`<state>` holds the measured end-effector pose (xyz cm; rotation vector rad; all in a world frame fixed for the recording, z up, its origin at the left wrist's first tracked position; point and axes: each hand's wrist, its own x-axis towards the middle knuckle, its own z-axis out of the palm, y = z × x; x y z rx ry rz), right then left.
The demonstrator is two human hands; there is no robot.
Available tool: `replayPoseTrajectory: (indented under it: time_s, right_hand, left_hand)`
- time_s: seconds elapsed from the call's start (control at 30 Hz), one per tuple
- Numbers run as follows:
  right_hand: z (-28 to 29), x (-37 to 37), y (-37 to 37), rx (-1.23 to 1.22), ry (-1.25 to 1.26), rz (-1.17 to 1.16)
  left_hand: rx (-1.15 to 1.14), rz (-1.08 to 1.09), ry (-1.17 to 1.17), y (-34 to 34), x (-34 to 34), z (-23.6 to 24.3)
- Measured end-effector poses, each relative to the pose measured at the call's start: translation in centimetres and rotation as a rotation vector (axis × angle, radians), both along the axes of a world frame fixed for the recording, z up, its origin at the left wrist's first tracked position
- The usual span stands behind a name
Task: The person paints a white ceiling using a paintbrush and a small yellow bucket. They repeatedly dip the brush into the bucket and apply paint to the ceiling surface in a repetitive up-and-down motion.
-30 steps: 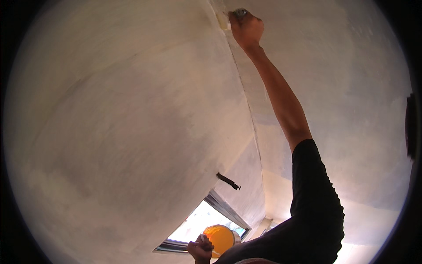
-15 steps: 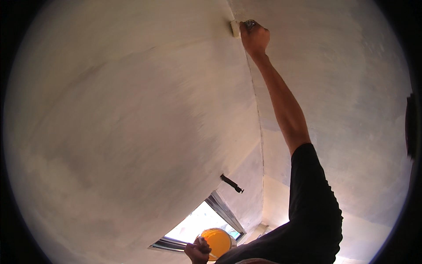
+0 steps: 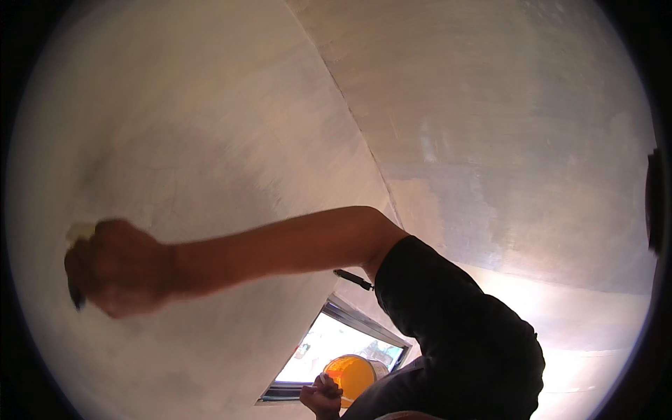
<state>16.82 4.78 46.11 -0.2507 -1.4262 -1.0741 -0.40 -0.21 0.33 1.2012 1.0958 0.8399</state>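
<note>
Brush with a pale head (image 3: 80, 232) is at the far left, against or just off the broad pale wall (image 3: 175, 154), well away from the seam forming that wall's right-hand edge. The person's right hand (image 3: 126, 271) is curled shut around it, fingers wrapped on the handle, whose dark end pokes out below; blur hides each finger's place. From where I stand, a loose grip at such reach could let the brush twist, and uneven pressure could leave streaks.

Further right, the bare forearm stretches across the wall above a bright window (image 3: 315, 350). Low in the middle, the left hand (image 3: 322, 397) is closed in a fist beside a yellow bucket (image 3: 350, 381), apparently around its handle. The bucket hangs tilted in front of the window's lower right corner, its mouth facing us; should the fist slacken or the body lean, whatever it contains could spill.

A short dark fixture (image 3: 352, 278) juts out above the window's top corner, next to the black sleeve (image 3: 455, 322). Their depth is unclear, but a sweeping elbow could snag there.
</note>
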Motion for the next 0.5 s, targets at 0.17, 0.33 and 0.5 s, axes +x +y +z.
replayPoseTrajectory:
  time_s: [0.17,0.33,0.5]
  right_hand:
    - [-4.9,3.1,-6.0,-0.13,-0.178,0.065]
    - [-16.7,8.4,-9.3,-0.471,0.039,0.044]
    - [-26.8,10.5,-9.7,-1.377,0.331,0.123]
  left_hand:
    - [-0.134,0.003,-0.187,-0.5,0.7,2.5]
    - [-0.484,0.016,-0.531,0.8,0.4,4.2]
    - [0.23,-0.138,0.289,1.5,-0.4,3.9]
